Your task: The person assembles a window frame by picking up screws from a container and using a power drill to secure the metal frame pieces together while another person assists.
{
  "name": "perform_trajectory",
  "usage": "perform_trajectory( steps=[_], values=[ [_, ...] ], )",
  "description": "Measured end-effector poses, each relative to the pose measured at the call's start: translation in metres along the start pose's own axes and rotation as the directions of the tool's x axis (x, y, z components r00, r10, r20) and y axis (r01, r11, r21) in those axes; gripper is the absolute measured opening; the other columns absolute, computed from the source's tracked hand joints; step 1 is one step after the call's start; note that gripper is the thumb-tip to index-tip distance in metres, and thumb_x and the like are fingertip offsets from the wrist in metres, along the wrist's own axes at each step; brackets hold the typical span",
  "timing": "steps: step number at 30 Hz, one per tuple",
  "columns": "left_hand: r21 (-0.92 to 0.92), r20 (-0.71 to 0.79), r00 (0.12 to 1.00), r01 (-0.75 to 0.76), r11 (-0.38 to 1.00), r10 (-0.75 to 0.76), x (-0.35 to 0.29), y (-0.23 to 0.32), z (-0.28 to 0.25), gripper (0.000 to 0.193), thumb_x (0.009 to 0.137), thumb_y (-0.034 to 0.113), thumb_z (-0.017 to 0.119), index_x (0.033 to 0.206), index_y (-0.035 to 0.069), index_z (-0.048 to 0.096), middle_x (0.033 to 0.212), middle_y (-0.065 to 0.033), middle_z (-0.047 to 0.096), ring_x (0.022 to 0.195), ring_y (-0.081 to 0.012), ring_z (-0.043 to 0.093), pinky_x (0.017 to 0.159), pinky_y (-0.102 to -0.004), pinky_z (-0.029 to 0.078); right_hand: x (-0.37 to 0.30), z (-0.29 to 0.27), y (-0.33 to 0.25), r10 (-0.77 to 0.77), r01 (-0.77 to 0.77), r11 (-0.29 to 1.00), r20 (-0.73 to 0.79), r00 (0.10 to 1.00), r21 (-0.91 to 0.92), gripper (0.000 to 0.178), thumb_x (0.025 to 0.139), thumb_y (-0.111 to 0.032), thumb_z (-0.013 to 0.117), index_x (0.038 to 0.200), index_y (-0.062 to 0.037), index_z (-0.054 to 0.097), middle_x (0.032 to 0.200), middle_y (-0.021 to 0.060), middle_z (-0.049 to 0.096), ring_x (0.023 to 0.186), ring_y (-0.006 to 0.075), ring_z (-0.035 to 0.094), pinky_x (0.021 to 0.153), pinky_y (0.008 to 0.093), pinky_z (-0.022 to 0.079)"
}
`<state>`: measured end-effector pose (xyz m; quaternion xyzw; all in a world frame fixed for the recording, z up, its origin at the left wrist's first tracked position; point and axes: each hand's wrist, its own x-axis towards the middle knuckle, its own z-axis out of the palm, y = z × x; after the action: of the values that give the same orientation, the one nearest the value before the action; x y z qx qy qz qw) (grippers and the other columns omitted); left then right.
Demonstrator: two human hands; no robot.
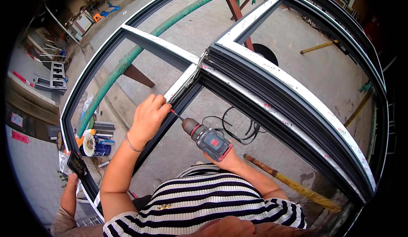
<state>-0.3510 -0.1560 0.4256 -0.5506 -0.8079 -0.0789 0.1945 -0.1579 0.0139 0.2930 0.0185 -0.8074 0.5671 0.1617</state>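
Note:
My right hand (225, 157) is wrapped round the grip of a cordless drill (210, 142), whose body hides part of the fingers. The drill points up and to the left, and its thin bit (177, 116) has a red section near the tip. Beside that tip, my left hand (149, 117) has its fingers pinched together against the bar of a dark metal window frame (180, 86). Whatever lies between those fingers is too small or hidden to name. White protective film covers the frame's upper faces.
More frames (293, 82) are stacked to the right. Underneath run a green-wrapped rail (182, 14) and a yellow pole (293, 186). Black cable (242, 130) coils on the floor. At the left, another person's hand (73, 179) holds a dark package (77, 164) near a bucket (95, 145).

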Motion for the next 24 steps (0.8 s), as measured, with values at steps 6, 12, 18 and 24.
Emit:
perform_trajectory(
  steps=[6, 12, 18, 24],
  values=[
    [0.030, 0.036, 0.998, -0.060, 0.998, 0.059, 0.005, -0.002, -0.001, 0.014, 0.072, 0.009, 0.066, 0.085, 0.007, 0.063, 0.082, -0.0044, 0.052, 0.077, -0.0213, 0.055, 0.062, -0.0327, 0.049, -0.004, -0.003, 0.009, 0.005, -0.005, 1.000, 0.003, 1.000, -0.020, 0.015, 0.072, -0.012, 0.075, 0.082, -0.0057, 0.066, 0.073, 0.0082, 0.067, 0.063, 0.0232, 0.065, 0.058, 0.0333, 0.050],
    [0.034, 0.106, 0.988, -0.119, 0.992, 0.115, 0.013, -0.002, -0.008, 0.011, 0.074, 0.012, 0.065, 0.084, 0.007, 0.062, 0.081, -0.0041, 0.051, 0.076, -0.0206, 0.055, 0.060, -0.0323, 0.048, 0.005, -0.015, -0.011, -0.004, 0.002, 0.999, -0.053, 0.999, -0.044, 0.022, 0.069, -0.014, 0.079, 0.082, -0.0044, 0.064, 0.074, 0.0090, 0.065, 0.064, 0.0247, 0.065, 0.059, 0.0341, 0.050],
    [0.057, 0.072, 0.965, -0.256, 0.965, 0.252, 0.020, 0.003, -0.011, 0.009, 0.070, 0.012, 0.063, 0.077, 0.009, 0.058, 0.082, -0.0023, 0.051, 0.078, -0.0182, 0.055, 0.060, -0.0286, 0.049, -0.003, -0.025, -0.015, 0.013, -0.013, 1.000, -0.036, 0.999, -0.001, 0.027, 0.068, -0.012, 0.074, 0.091, -0.0023, 0.065, 0.079, 0.0140, 0.065, 0.068, 0.0350, 0.065, 0.063, 0.0388, 0.052],
    [-0.200, -0.039, 0.978, -0.208, 0.958, 0.204, 0.026, 0.020, -0.013, 0.015, 0.074, 0.011, 0.069, 0.084, 0.006, 0.061, 0.087, -0.0061, 0.061, 0.078, -0.0227, 0.061, 0.065, -0.0316, 0.050, -0.026, -0.055, -0.010, -0.032, 0.036, 0.996, -0.058, 0.998, 0.086, 0.028, 0.074, -0.011, 0.078, 0.098, -0.0062, 0.065, 0.088, 0.0045, 0.068, 0.075, 0.0179, 0.067, 0.068, 0.0321, 0.053]
  ],
)
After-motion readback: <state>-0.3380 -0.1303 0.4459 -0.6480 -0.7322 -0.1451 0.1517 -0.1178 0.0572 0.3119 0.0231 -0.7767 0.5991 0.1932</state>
